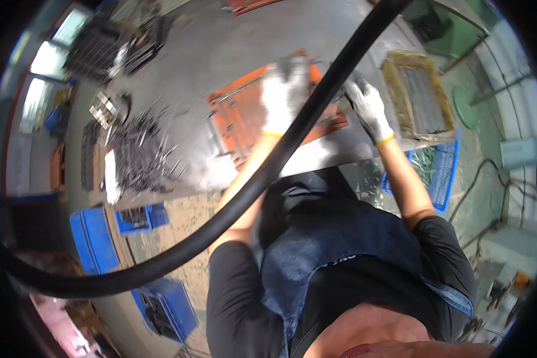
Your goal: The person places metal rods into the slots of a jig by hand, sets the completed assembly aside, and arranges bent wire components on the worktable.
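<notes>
The orange frame (240, 124) lies flat on the bench (209, 48) in front of the person. The left hand (285, 89) is over its upper middle, the right hand (369, 108) beside its right edge. The left is blurred and the right's fingertips are partly hidden near the black hose (221, 221), so how far either is open, or what it holds, cannot be told. Good handling would probably mean steadying the frame with one hand while the other works unhurriedly
</notes>
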Motion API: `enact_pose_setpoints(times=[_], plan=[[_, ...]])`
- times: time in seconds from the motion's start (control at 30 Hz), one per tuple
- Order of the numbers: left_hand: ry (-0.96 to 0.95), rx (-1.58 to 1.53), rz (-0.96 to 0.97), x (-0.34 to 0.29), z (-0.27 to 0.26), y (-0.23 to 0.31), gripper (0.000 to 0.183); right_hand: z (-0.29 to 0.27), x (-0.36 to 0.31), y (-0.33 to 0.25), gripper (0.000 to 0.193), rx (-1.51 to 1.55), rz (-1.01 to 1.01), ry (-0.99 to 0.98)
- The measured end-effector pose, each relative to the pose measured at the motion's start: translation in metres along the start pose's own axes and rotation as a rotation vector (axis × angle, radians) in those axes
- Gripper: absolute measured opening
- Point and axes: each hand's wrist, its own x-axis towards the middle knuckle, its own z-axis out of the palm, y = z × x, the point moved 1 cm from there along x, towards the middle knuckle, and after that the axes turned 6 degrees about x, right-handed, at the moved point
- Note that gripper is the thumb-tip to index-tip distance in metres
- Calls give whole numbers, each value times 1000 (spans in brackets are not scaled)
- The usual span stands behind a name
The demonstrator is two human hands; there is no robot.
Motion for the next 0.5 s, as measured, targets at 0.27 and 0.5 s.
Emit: enact_pose_setpoints(times=[0.27, 0.5], plan=[[-42, 56, 316, -35, -44, 30, 45, -58, -5, -5, 34, -1129, -863, -12], [440, 760, -71, -28, -230, -115, 44, -289, 65, 133, 46, -1382, -189, 125]])
